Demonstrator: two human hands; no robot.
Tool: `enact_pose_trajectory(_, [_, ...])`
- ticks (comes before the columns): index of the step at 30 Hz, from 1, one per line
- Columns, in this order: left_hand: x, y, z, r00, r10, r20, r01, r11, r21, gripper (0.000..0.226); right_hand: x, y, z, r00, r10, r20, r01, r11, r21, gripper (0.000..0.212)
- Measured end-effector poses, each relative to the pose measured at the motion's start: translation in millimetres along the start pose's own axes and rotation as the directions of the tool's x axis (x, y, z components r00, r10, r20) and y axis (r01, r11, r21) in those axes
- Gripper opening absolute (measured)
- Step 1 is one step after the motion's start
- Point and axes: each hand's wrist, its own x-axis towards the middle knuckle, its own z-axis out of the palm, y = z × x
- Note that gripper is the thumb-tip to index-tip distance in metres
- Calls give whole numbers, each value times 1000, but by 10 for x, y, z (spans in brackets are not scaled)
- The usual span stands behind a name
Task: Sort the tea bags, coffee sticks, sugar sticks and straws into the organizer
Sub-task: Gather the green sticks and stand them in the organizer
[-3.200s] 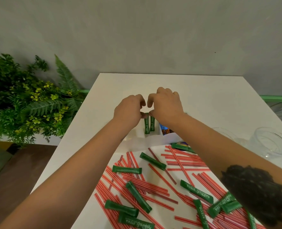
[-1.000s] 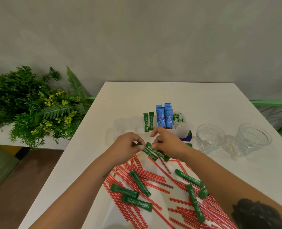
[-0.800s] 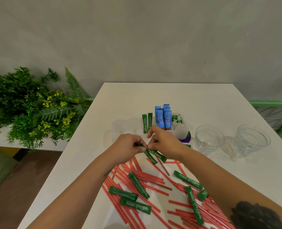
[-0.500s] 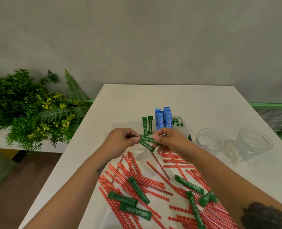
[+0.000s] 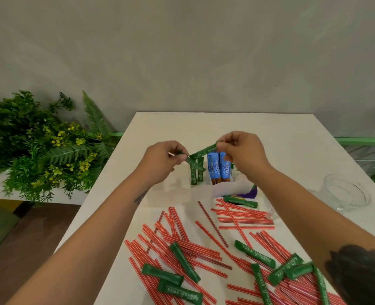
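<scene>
Above the bench centre: two green sugar sticks [image 5: 200, 153], lifted from the near-edge scatter, left hand [image 5: 162, 159] and right hand [image 5: 240, 153] fingers pinching their ends. Organizer [image 5: 224, 188] directly below holds two sugar sticks, blue coffee sticks [image 5: 218, 169]. Judged: deposit imminent; straws [image 5: 243, 219] remain unsorted.

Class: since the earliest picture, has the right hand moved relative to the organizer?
Yes. The right hand, earlier low over the organizer, now holds a green stick above it.

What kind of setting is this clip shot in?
Probably a café-style or staged indoor corner: a white table against a plain grey wall, artificial greenery beside it, and Nescafé coffee sticks standing in an organizer.
</scene>
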Motion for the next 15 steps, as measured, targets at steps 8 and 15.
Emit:
enact_pose_trajectory(8, [298,198,57,998,69,14,-69,918,390,25,268,-127,183,973,-128,191,223,725,-651,11])
enact_pose_trajectory(15, [419,129,229,996,-30,79,-13,870,492,29,298,26,459,924,-218,314,377,381,-844,20])
